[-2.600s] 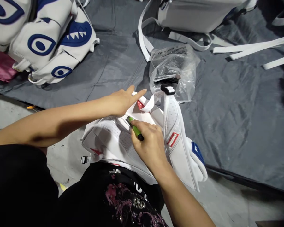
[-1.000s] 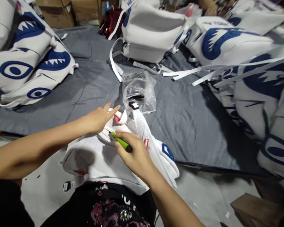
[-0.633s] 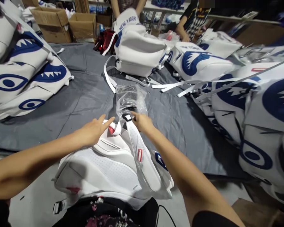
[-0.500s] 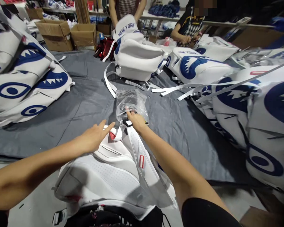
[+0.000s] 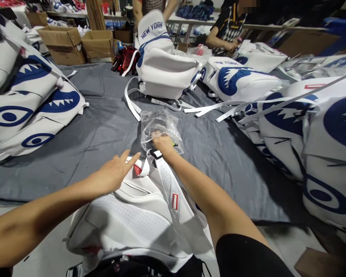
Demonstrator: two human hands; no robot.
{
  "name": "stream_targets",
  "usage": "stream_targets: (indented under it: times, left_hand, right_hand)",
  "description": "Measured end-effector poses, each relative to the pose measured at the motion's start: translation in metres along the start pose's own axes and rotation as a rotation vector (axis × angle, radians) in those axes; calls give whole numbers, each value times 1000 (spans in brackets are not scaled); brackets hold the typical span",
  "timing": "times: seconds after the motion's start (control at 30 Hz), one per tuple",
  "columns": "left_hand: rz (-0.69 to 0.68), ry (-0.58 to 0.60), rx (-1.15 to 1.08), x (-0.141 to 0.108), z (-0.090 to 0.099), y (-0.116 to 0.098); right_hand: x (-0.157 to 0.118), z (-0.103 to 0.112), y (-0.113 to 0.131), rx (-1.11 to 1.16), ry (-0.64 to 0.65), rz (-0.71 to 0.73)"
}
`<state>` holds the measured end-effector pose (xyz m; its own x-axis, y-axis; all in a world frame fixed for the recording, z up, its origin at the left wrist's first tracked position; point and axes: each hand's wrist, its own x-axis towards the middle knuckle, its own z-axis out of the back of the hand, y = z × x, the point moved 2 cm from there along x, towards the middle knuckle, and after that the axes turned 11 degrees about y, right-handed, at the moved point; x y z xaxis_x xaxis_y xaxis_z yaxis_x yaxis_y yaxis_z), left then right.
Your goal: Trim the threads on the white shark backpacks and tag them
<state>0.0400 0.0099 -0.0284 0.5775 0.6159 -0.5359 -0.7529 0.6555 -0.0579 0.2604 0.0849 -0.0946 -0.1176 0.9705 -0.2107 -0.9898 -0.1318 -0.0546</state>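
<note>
A white backpack (image 5: 138,219) lies at the near edge of the table, its strap with a red label pointing away from me. My left hand (image 5: 117,169) rests at the backpack's top left, fingers spread, holding nothing. Just beyond the backpack is a clear plastic bag (image 5: 161,119). My right hand (image 5: 163,143) is at the mouth of this bag, fingers curled in; what they grip is hidden. A small yellow-green item (image 5: 175,144) shows beside that hand.
White and blue backpacks are piled at left (image 5: 60,102) and right (image 5: 288,119). Another white backpack (image 5: 167,73) stands at the far middle, with loose straps near it. Cardboard boxes (image 5: 60,42) sit at the back left. Two people stand across the grey-covered table (image 5: 103,115).
My right hand's fingers have curled in at the plastic bag, where they were stretched out before. The bag has spread a little. My left hand has barely moved.
</note>
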Motion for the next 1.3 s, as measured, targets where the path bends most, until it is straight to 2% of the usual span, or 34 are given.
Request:
stream_targets:
  times: [0.17, 0.23, 0.33, 0.43, 0.5, 0.57, 0.63, 0.67, 0.73, 0.8, 0.9, 1.0, 1.07, 1.13, 1.23, 1.3]
  left_hand:
    - [1, -22, 15, 1, -1, 1]
    - [7, -1, 24, 2, -1, 2]
    - [2, 9, 2, 1, 1, 3]
    - [-16, -19, -84, -4, 3, 5]
    - [-50, -125, -187, -12, 7, 2]
    - [-126, -386, -310, -25, 14, -8]
    - [-260, -661, -438, -42, 20, -23]
    - [-338, -735, -505, -49, 21, -32]
    - [-470, -802, -625, -61, 19, -49]
    - [-507, -901, -731, -69, 13, -59]
    - [-507, -1094, -822, -78, -1, -62]
    - [-597, -1166, -786, -84, -13, -62]
    - [-595, -1204, -756, -88, -19, -63]
    - [-536, -1197, -763, -92, -23, -60]
    - [-425, -1118, -768, -98, -29, -45]
    - [-236, -1064, -725, -101, -37, -27]
  right_hand:
    - [-40, 5, -13, 195, -159, -78]
    - [-62, 12, -25, 468, -270, -157]
    - [-100, 28, -39, 1019, -397, -248]
    - [-139, 50, -36, 1241, -480, -208]
    - [-162, 62, -25, 1248, -502, -149]
    - [-181, 71, -8, 1186, -510, -62]
    - [-195, 77, 11, 1080, -534, 65]
    - [-200, 79, 21, 1028, -552, 135]
    - [-209, 81, 38, 976, -568, 240]
    - [-214, 81, 50, 1037, -541, 285]
    - [-218, 79, 65, 1173, -472, 333]
    - [-224, 78, 78, 1025, -582, 357]
    - [-228, 78, 85, 876, -673, 343]
    - [-230, 79, 87, 836, -677, 355]
    - [-230, 79, 80, 807, -668, 330]
    - [-225, 77, 72, 687, -634, 242]
